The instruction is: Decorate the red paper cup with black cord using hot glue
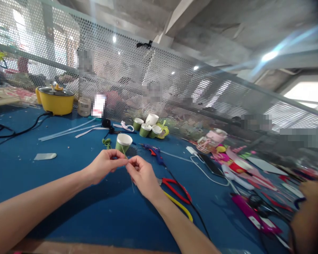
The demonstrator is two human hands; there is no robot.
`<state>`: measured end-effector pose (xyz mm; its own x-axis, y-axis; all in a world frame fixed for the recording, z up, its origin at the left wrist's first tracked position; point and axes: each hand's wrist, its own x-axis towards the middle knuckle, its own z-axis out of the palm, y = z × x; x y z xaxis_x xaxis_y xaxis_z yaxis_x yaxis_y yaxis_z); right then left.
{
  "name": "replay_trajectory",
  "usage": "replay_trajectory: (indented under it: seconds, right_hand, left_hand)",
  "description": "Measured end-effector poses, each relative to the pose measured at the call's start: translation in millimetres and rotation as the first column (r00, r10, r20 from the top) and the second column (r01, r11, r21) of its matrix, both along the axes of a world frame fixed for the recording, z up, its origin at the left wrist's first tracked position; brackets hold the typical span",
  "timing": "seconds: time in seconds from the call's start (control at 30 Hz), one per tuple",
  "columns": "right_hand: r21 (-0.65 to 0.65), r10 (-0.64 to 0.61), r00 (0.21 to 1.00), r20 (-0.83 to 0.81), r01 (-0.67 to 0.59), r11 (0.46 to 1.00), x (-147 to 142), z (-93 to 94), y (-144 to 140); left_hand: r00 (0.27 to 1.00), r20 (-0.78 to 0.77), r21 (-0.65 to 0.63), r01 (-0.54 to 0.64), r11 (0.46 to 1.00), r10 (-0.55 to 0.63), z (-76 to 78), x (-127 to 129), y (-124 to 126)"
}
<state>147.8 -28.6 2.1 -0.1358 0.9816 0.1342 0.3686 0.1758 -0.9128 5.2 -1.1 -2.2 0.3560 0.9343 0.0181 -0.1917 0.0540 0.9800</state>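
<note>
Fingertips of my left hand (104, 165) and my right hand (145, 177) meet in a pinch just in front of a white paper cup with a green wrapped side (124, 140). A thin green yarn strand (124, 152) runs from the cup's rim down to my fingers, and both hands grip it. Its loose end hangs below my right fingers. The cup stands upright on the blue table, its lower part hidden by my hands. Left of the cup lies a small tangle of green yarn (106, 142).
A blue glue gun (154, 152) lies right of the cup, its cord running forward past red-handled scissors (177, 189). Several green-and-white cups (145, 130) stand behind. A yellow pot (56, 102) is back left. A phone (210, 164) and purple power strip (254, 215) lie right, near another person's arm (311, 215).
</note>
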Motion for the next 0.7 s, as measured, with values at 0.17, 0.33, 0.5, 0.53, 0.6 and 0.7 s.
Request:
replay_trajectory:
  seconds: [0.17,0.33,0.5,0.53,0.6,0.7]
  right_hand:
    - [-0.179,0.122,0.957,-0.263,-0.173,0.968,4.8,3.9,1.6]
    - [-0.27,0.231,0.845,-0.483,-0.395,0.878,10.0,7.7,3.9]
    - [-0.204,0.196,0.906,-0.374,-0.287,0.936,8.7,4.7,3.2]
    - [-0.173,0.186,0.933,-0.307,-0.247,0.953,8.0,3.8,3.0]
    - [-0.098,0.153,0.977,-0.151,-0.169,0.981,6.4,2.2,2.5]
    - [0.06,0.054,0.998,0.042,-0.057,0.997,4.2,0.7,1.8]
  left_hand:
    - [0.998,0.027,0.008,0.056,0.998,-0.056,2.2,-2.9,0.4]
    - [0.976,0.115,-0.006,0.185,0.983,-0.183,3.6,-5.0,0.4]
    - [0.991,0.103,-0.06,0.094,0.994,-0.087,3.7,-2.4,0.6]
    - [0.994,0.086,-0.062,0.073,0.995,-0.067,3.4,-1.8,0.6]
    - [0.998,0.051,-0.058,0.042,0.997,-0.039,2.5,-0.9,0.4]
    - [1.0,0.001,-0.049,-0.002,0.999,0.002,0.7,-0.5,-0.1]
